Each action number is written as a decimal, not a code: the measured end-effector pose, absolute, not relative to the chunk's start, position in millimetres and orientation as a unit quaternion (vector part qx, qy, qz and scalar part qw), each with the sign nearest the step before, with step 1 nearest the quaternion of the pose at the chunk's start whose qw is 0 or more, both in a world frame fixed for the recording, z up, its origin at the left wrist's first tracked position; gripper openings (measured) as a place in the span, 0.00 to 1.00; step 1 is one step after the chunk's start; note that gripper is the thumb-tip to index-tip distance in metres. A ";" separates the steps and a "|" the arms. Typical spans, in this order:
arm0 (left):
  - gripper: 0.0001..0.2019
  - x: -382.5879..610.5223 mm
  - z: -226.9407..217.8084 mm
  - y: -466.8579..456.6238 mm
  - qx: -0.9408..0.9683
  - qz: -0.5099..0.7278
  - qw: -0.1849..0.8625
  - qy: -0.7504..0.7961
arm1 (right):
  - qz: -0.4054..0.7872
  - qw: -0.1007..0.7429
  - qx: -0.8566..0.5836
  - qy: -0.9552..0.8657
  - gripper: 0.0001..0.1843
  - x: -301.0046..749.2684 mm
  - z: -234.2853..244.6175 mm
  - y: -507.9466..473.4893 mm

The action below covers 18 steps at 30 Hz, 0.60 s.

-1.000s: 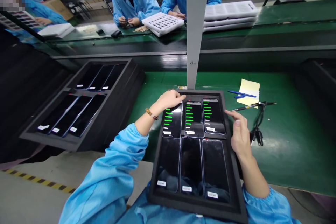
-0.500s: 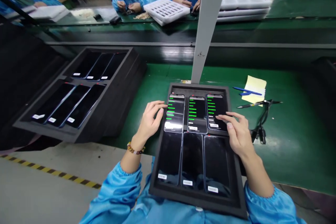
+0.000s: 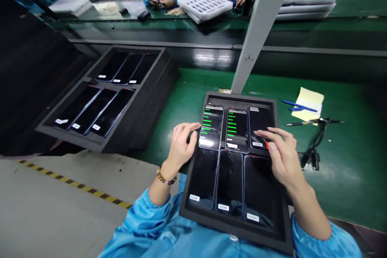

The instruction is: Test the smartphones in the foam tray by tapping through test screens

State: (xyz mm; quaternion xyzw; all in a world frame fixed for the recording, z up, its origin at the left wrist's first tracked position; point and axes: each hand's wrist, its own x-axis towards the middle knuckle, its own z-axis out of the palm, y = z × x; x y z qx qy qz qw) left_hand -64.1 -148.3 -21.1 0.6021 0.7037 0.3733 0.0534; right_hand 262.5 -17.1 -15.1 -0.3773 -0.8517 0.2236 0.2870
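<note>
Right grip: fingers extended and slightly parted, thumb held off from them; it has hold of nothing.
Far-right phone: lies flat under the right grip's leading fingers, in the far row of the black tray; much of its screen extends beyond those fingers, away from the wearer.
Long axis: the far-right phone runs near to far; the fingers cross it from its right side, roughly square to its length.
Contact: from where I stand, a fingertip seems at or just above the glass, near the white label; touch cannot be confirmed.
Nearer hand: the right. The far-left phone and far-middle phone lie between the left grip and the far-right phone.
Left grip: fingers loosely stretched, closed on nothing; the tips reach the tray's left rim, just beside the far-left phone.
Screens: green lines on the far-left and far-middle phones; none visible on the far-right phone.
Nearer the wearer than the right grip: three near-row phones, screens dark.
Right of and beyond the right grip: blue pens and yellow paper on the green worktop.
</note>
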 end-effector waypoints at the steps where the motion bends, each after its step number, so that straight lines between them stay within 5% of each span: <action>1: 0.15 -61.6 -20.9 -147.8 0.604 0.370 0.054 0.704 | 0.229 0.292 -0.386 -0.845 0.22 265.1 -16.5 -15.8; 9: 0.15 -59.7 -17.7 -150.4 0.639 0.360 0.045 0.679 | 0.231 0.348 -0.438 -0.796 0.24 279.1 -16.2 -11.1; 18: 0.14 -61.5 -10.2 -134.7 0.649 0.338 0.067 0.678 | 0.212 0.275 -0.489 -0.800 0.27 273.4 -23.3 21.3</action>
